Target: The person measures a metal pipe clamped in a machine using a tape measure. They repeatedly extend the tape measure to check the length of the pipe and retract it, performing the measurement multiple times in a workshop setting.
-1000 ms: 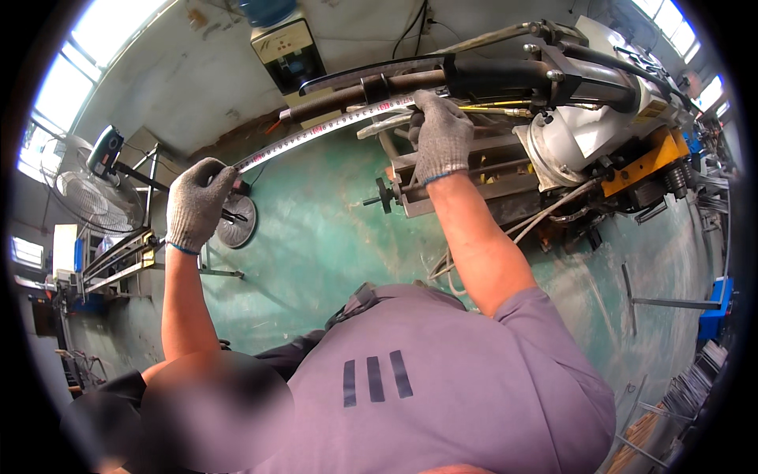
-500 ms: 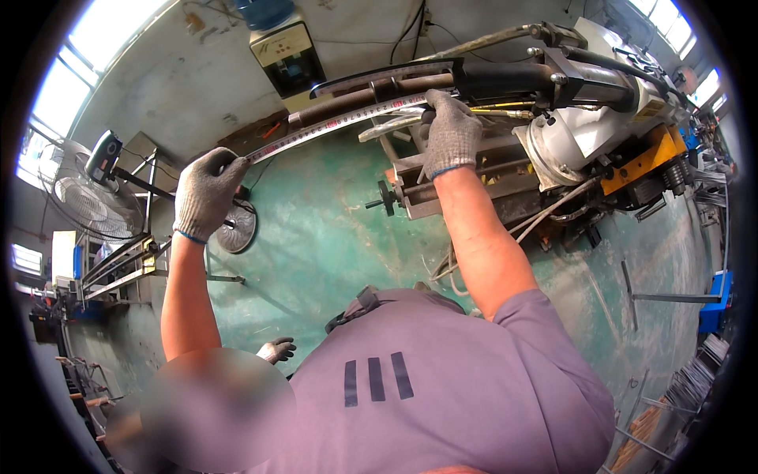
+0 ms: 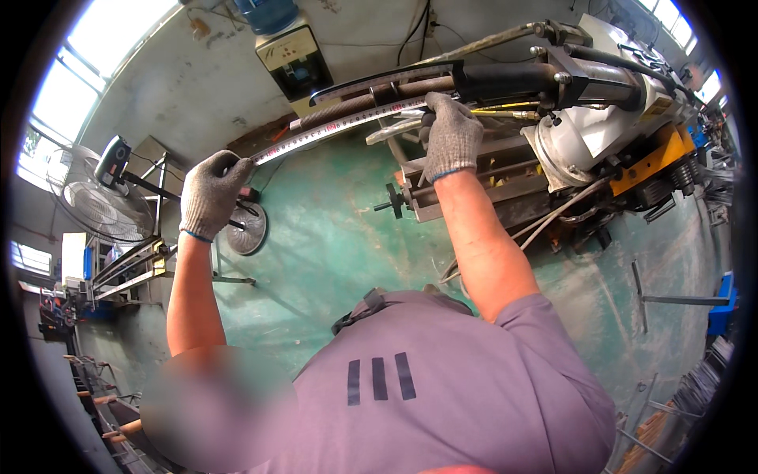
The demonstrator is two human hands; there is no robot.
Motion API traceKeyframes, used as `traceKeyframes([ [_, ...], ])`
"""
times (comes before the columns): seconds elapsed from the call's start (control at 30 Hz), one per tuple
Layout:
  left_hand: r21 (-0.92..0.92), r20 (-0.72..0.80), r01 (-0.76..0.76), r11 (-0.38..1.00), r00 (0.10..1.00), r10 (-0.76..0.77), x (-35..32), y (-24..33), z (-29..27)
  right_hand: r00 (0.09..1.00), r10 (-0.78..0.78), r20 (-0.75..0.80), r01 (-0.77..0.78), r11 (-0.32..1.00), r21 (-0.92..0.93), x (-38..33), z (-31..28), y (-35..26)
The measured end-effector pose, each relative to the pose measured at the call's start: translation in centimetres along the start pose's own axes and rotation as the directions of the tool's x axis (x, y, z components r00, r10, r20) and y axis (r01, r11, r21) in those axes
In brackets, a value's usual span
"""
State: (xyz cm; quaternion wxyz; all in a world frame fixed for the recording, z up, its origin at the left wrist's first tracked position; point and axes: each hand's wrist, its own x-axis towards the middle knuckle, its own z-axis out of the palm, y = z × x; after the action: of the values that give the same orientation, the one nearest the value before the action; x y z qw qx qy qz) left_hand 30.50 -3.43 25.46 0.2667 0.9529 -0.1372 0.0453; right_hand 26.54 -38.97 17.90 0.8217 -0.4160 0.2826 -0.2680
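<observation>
A white measuring tape (image 3: 335,126) with dark and red markings runs taut between my hands, alongside a brown metal rod (image 3: 343,109) that sticks out from a machine. My left hand (image 3: 212,192), in a grey knit glove, is closed on the tape's left end. Whether the tape's case is inside that fist is hidden. At the rod's machine end my right hand (image 3: 454,141), gloved alike, pinches the tape between thumb and fingers. Just beyond that hand is the machine's black cylinder (image 3: 505,81).
The machine's white body (image 3: 580,141) stands at right, with a small handwheel (image 3: 392,202) low on its frame. Left are a standing fan (image 3: 103,207) and a metal frame (image 3: 130,275). A water dispenser (image 3: 294,67) stands by the wall. Loose hoses (image 3: 545,223) hang toward the green floor.
The view has shifted slightly, while both hands keep their hold on the tape. Another gloved hand, visible low at left before, is out of sight now.
</observation>
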Motion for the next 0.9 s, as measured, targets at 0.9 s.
traceKeyframes([
  [0.9, 0.033, -0.048, -0.059, 0.998, 0.997, 0.06, 0.4, -0.5, -0.1, 0.994, -0.106, -0.01, 0.106, 0.994, 0.024, 1.2, 0.1, 1.7],
])
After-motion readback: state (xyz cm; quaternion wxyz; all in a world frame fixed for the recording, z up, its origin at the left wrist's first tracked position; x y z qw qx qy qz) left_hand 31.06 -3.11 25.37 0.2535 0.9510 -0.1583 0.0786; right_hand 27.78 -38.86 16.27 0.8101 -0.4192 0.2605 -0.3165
